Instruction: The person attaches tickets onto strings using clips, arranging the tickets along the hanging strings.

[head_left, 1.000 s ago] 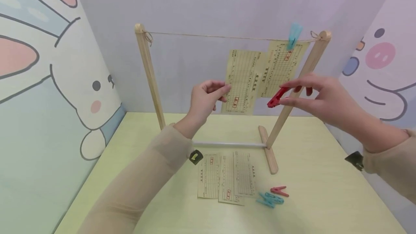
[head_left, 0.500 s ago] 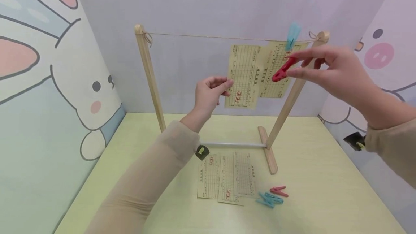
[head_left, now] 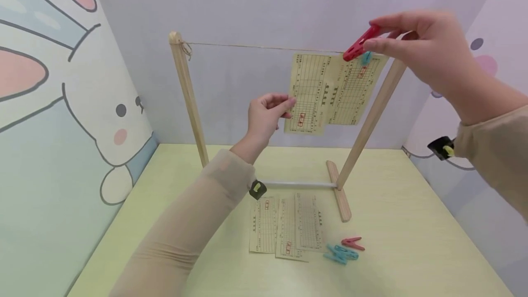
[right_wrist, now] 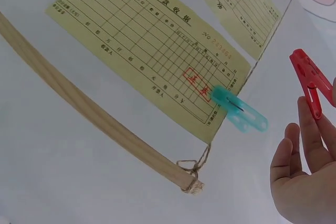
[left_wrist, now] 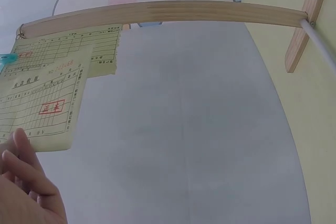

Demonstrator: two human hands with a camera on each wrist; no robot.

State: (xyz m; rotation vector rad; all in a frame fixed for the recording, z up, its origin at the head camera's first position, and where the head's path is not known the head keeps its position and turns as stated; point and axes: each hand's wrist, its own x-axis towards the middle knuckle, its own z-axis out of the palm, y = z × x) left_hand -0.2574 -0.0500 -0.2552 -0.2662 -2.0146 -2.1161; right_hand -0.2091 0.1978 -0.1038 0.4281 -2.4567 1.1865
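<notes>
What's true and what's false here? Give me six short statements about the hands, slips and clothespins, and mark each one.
1. The right hand holds a red clothespin. True.
2. The left hand holds nothing. False: it pinches a paper slip by its edge.
3. A blue clothespin clips a hung slip to the line. True.
4. The hung slip is nearest the left post. False: it hangs by the right post.
5. Three slips lie in view on the tabletop. True.
6. Every clothespin on the tabletop is blue. False: a second red clothespin lies there.
</notes>
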